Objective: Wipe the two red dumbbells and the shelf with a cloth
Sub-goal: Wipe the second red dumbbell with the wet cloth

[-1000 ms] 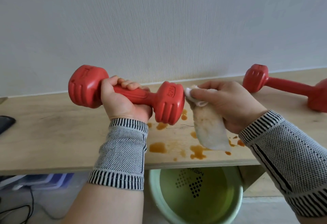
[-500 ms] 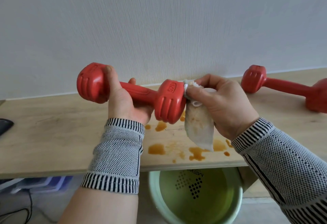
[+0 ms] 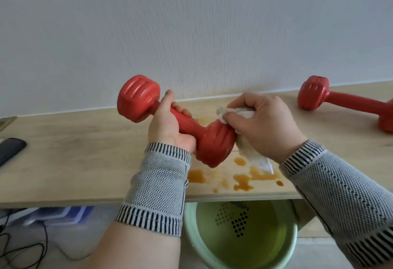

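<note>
My left hand [image 3: 170,128] grips the handle of a red dumbbell [image 3: 212,143], held tilted above the wooden shelf [image 3: 85,162] with its far head up to the left. My right hand [image 3: 265,126] holds a stained white cloth [image 3: 253,154] and presses it against the dumbbell's near head. The cloth's loose end hangs down toward the shelf. A second red dumbbell [image 3: 344,103] lies on the shelf at the right, partly cut off by the frame. Brown liquid stains [image 3: 244,181] spread over the shelf near its front edge.
A pale green basin [image 3: 244,237] with liquid stands on the floor below the shelf's front edge. A dark flat object [image 3: 10,149] lies at the shelf's left end. Cables [image 3: 25,247] and a bluish box [image 3: 59,213] sit on the floor at left. A white wall backs the shelf.
The dumbbell in my left hand has tilted, its near head swinging down toward me. My right hand with the cloth has moved onto the top and side of that head.
</note>
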